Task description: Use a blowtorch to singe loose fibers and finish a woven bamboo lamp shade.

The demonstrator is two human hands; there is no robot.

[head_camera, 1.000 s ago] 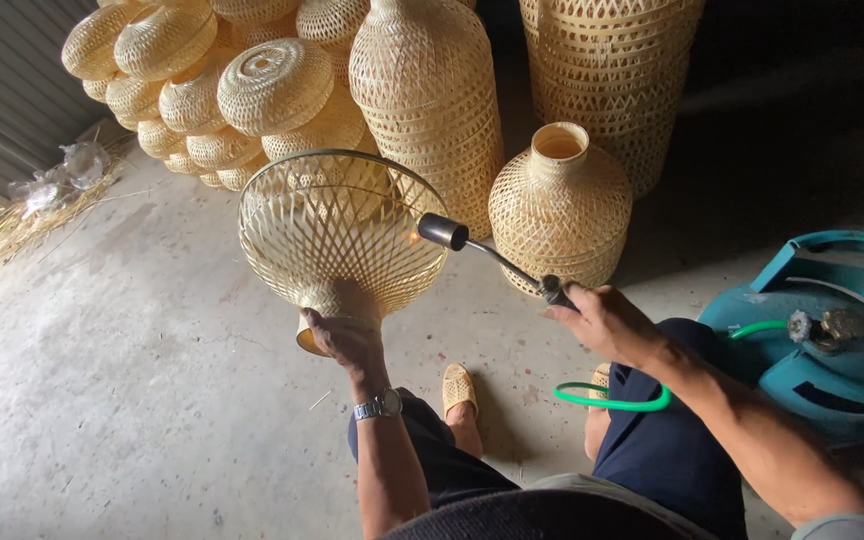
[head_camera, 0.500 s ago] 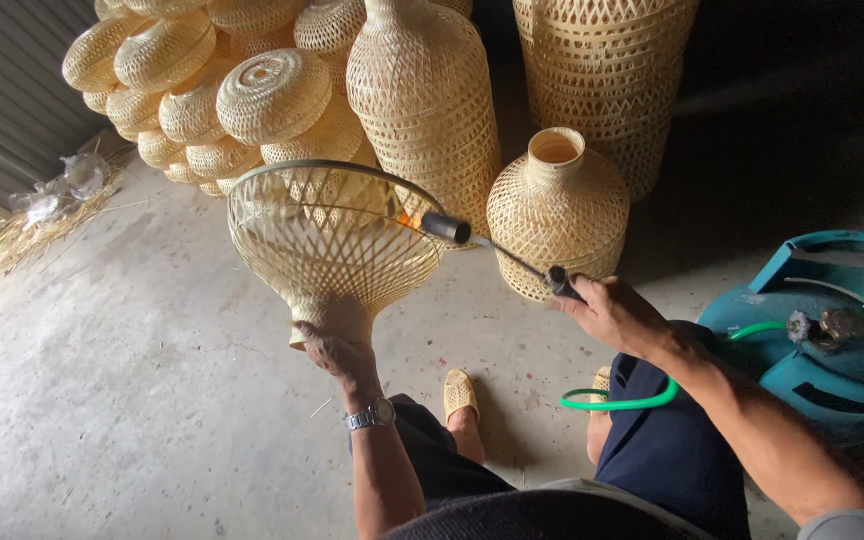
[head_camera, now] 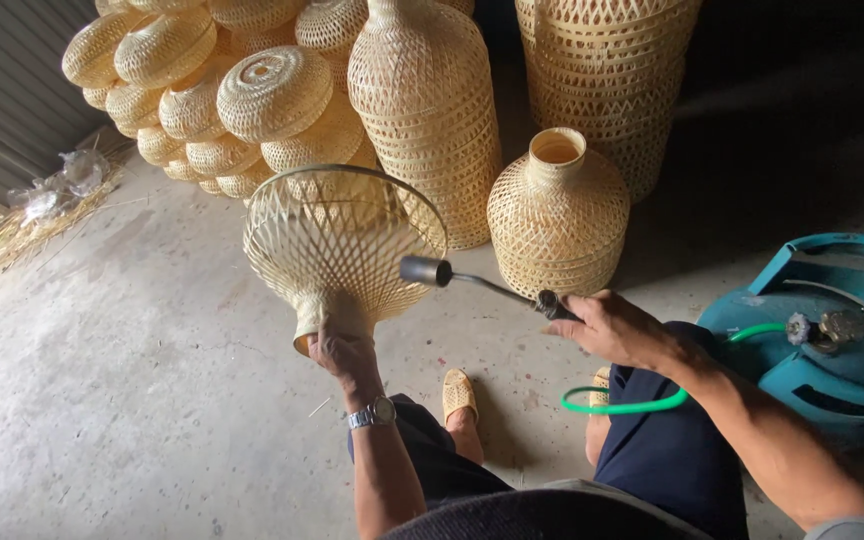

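My left hand (head_camera: 344,352) clenched the woven shade (head_camera: 342,240) by its neck | right hand (head_camera: 612,328) gripped the torch (head_camera: 482,284) | nozzle pointed left, touching shade's right wall.

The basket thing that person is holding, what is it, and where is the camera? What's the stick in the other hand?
The camera sits on the person's head and looks down at their own hands. The left hand grips the narrow neck of an open woven bamboo shade. The right hand holds a thin metal torch, its dark tip at the shade's rim. A green hose runs to a blue gas cylinder lying on the concrete floor. More woven shades and a woven vase stand behind.
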